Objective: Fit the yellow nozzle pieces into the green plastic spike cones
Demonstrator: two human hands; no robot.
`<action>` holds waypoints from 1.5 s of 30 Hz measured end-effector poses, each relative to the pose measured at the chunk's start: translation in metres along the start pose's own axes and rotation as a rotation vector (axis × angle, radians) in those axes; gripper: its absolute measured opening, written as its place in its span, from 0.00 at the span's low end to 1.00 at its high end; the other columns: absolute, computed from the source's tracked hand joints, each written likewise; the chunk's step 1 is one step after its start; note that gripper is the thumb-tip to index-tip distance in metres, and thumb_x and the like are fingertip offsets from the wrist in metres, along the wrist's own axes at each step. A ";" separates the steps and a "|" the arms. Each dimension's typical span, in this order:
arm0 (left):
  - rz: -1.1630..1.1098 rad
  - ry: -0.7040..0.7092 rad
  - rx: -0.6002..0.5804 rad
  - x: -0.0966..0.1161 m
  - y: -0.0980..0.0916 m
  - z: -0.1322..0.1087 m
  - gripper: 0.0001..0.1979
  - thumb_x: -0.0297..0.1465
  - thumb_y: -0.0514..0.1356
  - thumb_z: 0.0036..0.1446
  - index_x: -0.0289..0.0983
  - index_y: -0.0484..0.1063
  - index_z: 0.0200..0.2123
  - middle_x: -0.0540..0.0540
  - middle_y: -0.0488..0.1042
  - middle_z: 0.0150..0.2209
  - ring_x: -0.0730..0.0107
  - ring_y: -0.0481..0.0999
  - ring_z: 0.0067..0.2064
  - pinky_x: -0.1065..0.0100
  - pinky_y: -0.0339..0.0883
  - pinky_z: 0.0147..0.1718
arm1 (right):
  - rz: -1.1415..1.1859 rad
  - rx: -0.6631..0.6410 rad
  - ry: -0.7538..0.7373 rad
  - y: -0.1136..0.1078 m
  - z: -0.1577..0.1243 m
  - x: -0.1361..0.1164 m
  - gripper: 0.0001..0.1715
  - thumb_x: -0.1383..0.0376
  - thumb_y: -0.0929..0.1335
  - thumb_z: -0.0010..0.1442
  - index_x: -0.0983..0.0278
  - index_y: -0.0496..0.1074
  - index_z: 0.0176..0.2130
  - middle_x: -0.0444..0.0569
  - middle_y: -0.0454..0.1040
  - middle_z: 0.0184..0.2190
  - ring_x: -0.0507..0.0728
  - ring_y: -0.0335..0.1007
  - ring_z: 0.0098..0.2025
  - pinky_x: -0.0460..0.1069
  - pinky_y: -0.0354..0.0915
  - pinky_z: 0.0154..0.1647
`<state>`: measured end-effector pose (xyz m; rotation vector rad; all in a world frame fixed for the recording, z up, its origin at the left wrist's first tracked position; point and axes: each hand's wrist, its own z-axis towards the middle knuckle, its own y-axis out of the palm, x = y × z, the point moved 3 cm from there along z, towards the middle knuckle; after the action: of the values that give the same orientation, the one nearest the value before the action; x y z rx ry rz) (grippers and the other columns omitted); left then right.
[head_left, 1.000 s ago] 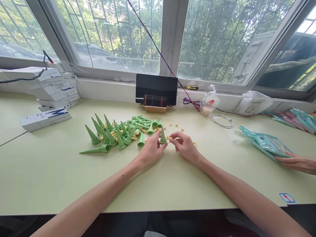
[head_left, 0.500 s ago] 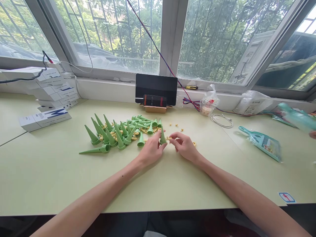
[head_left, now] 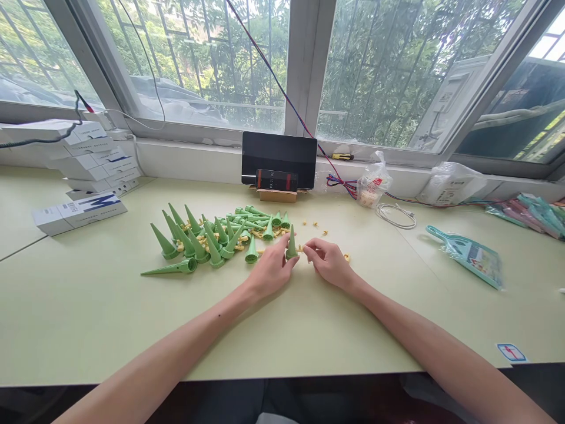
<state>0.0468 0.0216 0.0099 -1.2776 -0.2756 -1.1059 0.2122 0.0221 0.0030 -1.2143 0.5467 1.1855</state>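
Note:
My left hand (head_left: 272,264) is closed around the base of a green plastic spike (head_left: 292,244), which stands with its tip upward. From the right, my right hand (head_left: 329,262) pinches a small yellow plastic valve (head_left: 301,248) by its outer end, at the side of the spike's base. Whether the valve is seated in the spike is too small to tell. Left of my hands lies a pile of green spikes (head_left: 215,253), some upright and some on their sides, with yellow valves (head_left: 203,240) among them.
Small yellow bits (head_left: 315,224) lie beyond my right hand. A phone (head_left: 276,179) leans before a dark tablet (head_left: 279,154) at the back. White boxes (head_left: 82,213) are stacked at left. A bagged teal dustpan (head_left: 470,256) and a coiled white cable (head_left: 396,215) lie at right.
The hands have barely moved; the spike and valve stay between them. At the far right, the blurred teal package and another person's hand are gone, showing a pile of packages there.

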 end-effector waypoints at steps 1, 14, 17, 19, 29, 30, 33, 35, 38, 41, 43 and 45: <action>0.000 -0.001 -0.002 0.000 0.000 0.000 0.21 0.31 0.55 0.62 0.39 0.61 0.58 0.51 0.70 0.31 0.70 0.67 0.27 0.68 0.63 0.31 | -0.007 0.000 -0.002 0.000 0.000 0.000 0.21 0.50 0.62 0.66 0.63 0.69 0.33 0.44 0.67 0.25 0.50 0.60 0.21 0.46 0.59 0.21; -0.034 0.004 -0.025 -0.001 0.002 -0.001 0.22 0.31 0.54 0.62 0.39 0.59 0.59 0.51 0.70 0.31 0.70 0.69 0.26 0.67 0.64 0.31 | -0.064 0.008 0.005 0.000 0.001 0.006 0.26 0.49 0.61 0.66 0.61 0.59 0.24 0.40 0.58 0.17 0.50 0.52 0.20 0.47 0.53 0.21; -0.037 0.008 -0.025 0.000 0.002 -0.001 0.21 0.31 0.54 0.62 0.39 0.60 0.59 0.51 0.71 0.31 0.70 0.70 0.26 0.67 0.65 0.32 | -0.082 0.022 -0.009 -0.001 0.001 0.005 0.27 0.48 0.61 0.66 0.62 0.60 0.23 0.40 0.56 0.18 0.50 0.51 0.21 0.47 0.52 0.22; -0.037 0.007 -0.026 -0.001 0.002 -0.001 0.21 0.31 0.54 0.62 0.40 0.60 0.59 0.51 0.71 0.31 0.70 0.70 0.26 0.67 0.65 0.32 | -0.097 0.035 -0.024 -0.001 0.001 0.005 0.27 0.48 0.61 0.66 0.62 0.60 0.23 0.40 0.56 0.18 0.50 0.49 0.22 0.47 0.51 0.23; -0.007 -0.004 -0.025 0.000 0.002 -0.001 0.19 0.33 0.54 0.63 0.40 0.59 0.57 0.49 0.72 0.35 0.72 0.68 0.25 0.67 0.63 0.30 | -0.112 0.045 -0.026 -0.002 0.001 0.003 0.24 0.50 0.61 0.66 0.63 0.64 0.26 0.41 0.60 0.19 0.51 0.53 0.22 0.47 0.53 0.25; -0.006 -0.008 -0.024 0.000 0.002 -0.001 0.20 0.33 0.54 0.63 0.40 0.59 0.57 0.49 0.72 0.36 0.72 0.68 0.25 0.67 0.63 0.30 | -0.108 0.045 -0.030 -0.002 0.001 0.003 0.23 0.50 0.62 0.66 0.63 0.65 0.27 0.41 0.61 0.20 0.51 0.54 0.23 0.47 0.54 0.25; -0.006 -0.020 -0.024 0.001 0.002 0.000 0.21 0.33 0.54 0.63 0.40 0.58 0.59 0.47 0.73 0.38 0.72 0.68 0.24 0.67 0.63 0.29 | -0.089 0.045 -0.043 -0.002 0.001 0.003 0.21 0.50 0.63 0.66 0.63 0.69 0.31 0.43 0.65 0.22 0.51 0.57 0.24 0.47 0.56 0.26; -0.009 -0.023 -0.022 0.000 0.001 0.000 0.21 0.33 0.54 0.63 0.40 0.58 0.59 0.47 0.73 0.39 0.72 0.68 0.25 0.68 0.63 0.29 | -0.080 0.043 -0.044 -0.002 0.001 0.003 0.21 0.50 0.63 0.66 0.63 0.69 0.32 0.43 0.67 0.23 0.52 0.59 0.24 0.48 0.58 0.27; -0.014 -0.020 -0.023 0.000 0.001 -0.001 0.21 0.33 0.54 0.63 0.40 0.59 0.58 0.48 0.72 0.37 0.73 0.67 0.24 0.68 0.62 0.28 | -0.084 0.041 -0.042 -0.001 0.001 0.003 0.21 0.50 0.63 0.66 0.63 0.69 0.31 0.43 0.67 0.23 0.52 0.59 0.24 0.48 0.58 0.27; -0.022 -0.015 -0.027 -0.001 0.002 -0.001 0.20 0.33 0.54 0.63 0.40 0.59 0.57 0.48 0.72 0.37 0.73 0.67 0.24 0.68 0.62 0.28 | -0.093 0.036 -0.036 -0.002 0.001 0.003 0.22 0.50 0.62 0.66 0.63 0.68 0.29 0.42 0.64 0.21 0.51 0.57 0.23 0.48 0.57 0.26; -0.030 -0.013 -0.027 -0.001 0.002 -0.001 0.19 0.33 0.54 0.63 0.40 0.59 0.56 0.48 0.72 0.37 0.73 0.67 0.24 0.68 0.62 0.28 | -0.091 0.027 -0.021 -0.001 0.001 0.003 0.24 0.50 0.61 0.66 0.62 0.66 0.27 0.41 0.61 0.19 0.51 0.55 0.21 0.47 0.55 0.24; -0.042 -0.008 -0.030 -0.001 0.002 -0.001 0.17 0.33 0.54 0.62 0.41 0.59 0.54 0.48 0.72 0.37 0.74 0.66 0.24 0.69 0.62 0.28 | -0.086 0.018 -0.005 -0.001 0.001 0.004 0.25 0.49 0.61 0.67 0.62 0.64 0.26 0.40 0.59 0.17 0.51 0.53 0.20 0.47 0.54 0.23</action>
<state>0.0476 0.0208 0.0076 -1.3085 -0.2941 -1.1447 0.2143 0.0242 0.0005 -1.2073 0.4958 1.1080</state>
